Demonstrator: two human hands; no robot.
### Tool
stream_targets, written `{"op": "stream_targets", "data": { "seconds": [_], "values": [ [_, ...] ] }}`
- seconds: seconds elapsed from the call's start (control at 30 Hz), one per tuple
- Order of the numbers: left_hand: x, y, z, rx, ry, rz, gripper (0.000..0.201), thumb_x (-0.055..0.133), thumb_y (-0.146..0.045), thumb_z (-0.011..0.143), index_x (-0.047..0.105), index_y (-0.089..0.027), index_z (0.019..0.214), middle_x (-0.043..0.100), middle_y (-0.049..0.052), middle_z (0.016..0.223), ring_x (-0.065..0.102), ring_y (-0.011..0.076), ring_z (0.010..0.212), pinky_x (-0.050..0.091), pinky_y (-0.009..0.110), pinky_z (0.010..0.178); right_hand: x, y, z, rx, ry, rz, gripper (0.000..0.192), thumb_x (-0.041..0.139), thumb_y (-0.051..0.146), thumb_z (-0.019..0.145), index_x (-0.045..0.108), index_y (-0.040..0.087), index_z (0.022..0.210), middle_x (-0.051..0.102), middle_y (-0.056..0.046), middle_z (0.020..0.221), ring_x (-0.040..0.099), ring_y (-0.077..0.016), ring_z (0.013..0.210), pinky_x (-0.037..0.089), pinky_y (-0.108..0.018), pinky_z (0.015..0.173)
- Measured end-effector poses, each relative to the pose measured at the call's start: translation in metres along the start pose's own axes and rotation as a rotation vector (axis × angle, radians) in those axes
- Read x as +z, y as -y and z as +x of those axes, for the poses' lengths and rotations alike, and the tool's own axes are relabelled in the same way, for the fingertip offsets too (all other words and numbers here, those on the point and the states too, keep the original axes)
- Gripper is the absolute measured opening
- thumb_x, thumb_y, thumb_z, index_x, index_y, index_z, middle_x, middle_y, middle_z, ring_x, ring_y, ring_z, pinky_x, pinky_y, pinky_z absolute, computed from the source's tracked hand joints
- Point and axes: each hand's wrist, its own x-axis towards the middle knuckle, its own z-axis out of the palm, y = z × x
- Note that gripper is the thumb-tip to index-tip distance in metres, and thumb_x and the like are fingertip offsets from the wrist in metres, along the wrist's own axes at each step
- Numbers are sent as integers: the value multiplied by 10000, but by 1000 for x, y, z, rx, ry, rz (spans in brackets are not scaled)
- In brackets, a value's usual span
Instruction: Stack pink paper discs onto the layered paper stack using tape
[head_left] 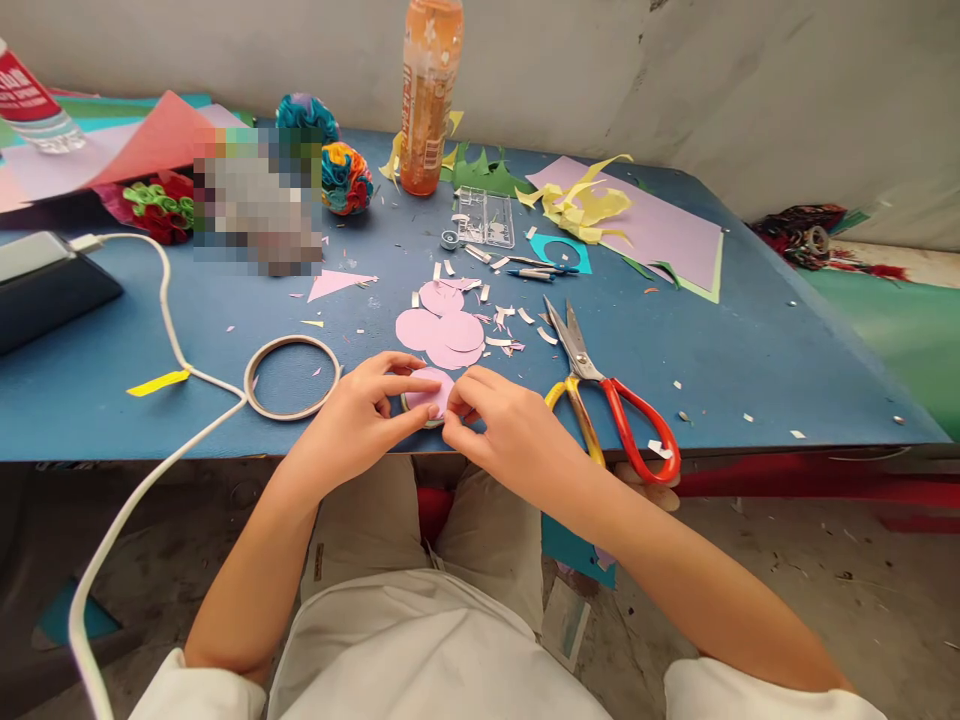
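Note:
Near the table's front edge lies a pink paper circle, with a pale curved rim showing under it. My left hand steadies the circle, its thumb and forefinger resting on the paper. At the circle's right edge my right hand is closed in a pinch; whatever its fingertips hold is hidden. Several more pink paper circles overlap just beyond my hands. Scissors with one yellow and one red handle lie beside my right hand, blades apart. A roll of tape lies flat left of my left hand.
White strips and paper scraps litter the blue table. An orange drink bottle stands at the back, near a clear plastic case and blue pen-like tools. Colourful paper balls and a white cable are on the left.

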Motion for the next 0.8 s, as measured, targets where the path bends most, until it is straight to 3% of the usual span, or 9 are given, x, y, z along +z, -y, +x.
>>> {"op": "stream_targets", "data": {
  "seconds": [0.23, 0.37, 0.5, 0.63, 0.8],
  "values": [
    [-1, -2, 0, 25, -15, -3, 231, 654, -361, 786, 732, -249, 972, 621, 44, 1119, 549, 110, 719, 432, 208, 541, 2, 8, -2, 138, -16, 23, 117, 507, 136, 792, 477, 186, 690, 567, -5, 719, 529, -124, 635, 340, -243, 582],
    [0, 0, 0, 47, -21, 3, 239, 650, -368, 790, 732, -248, 980, 624, 51, 1112, 552, 112, 715, 437, 212, 547, -6, 6, 1, 229, 12, 78, 177, 566, 174, 767, 473, 188, 616, 553, 21, 632, 464, -102, 561, 303, -238, 543],
    [0, 1, 0, 46, -26, -6, 278, 652, -422, 784, 729, -250, 989, 626, 48, 1112, 533, 98, 673, 438, 213, 545, -13, -7, 6, 305, 107, 211, 288, 613, 335, 772, 452, 190, 582, 476, 57, 539, 383, -84, 510, 279, -231, 513],
    [0, 2, -1, 35, -19, -2, 297, 644, -447, 786, 726, -257, 999, 625, 46, 1121, 497, 78, 613, 443, 220, 552, -13, -23, 13, 326, 185, 376, 394, 656, 515, 715, 458, 188, 620, 477, 56, 586, 403, -87, 551, 290, -226, 519],
    [-1, 0, -1, 18, -8, 5, 327, 640, -472, 778, 726, -255, 1007, 616, 55, 1134, 465, 65, 572, 446, 224, 547, -11, -33, 18, 311, 239, 527, 372, 713, 471, 659, 480, 181, 661, 479, 56, 622, 415, -85, 566, 312, -223, 525]
  ]
}}
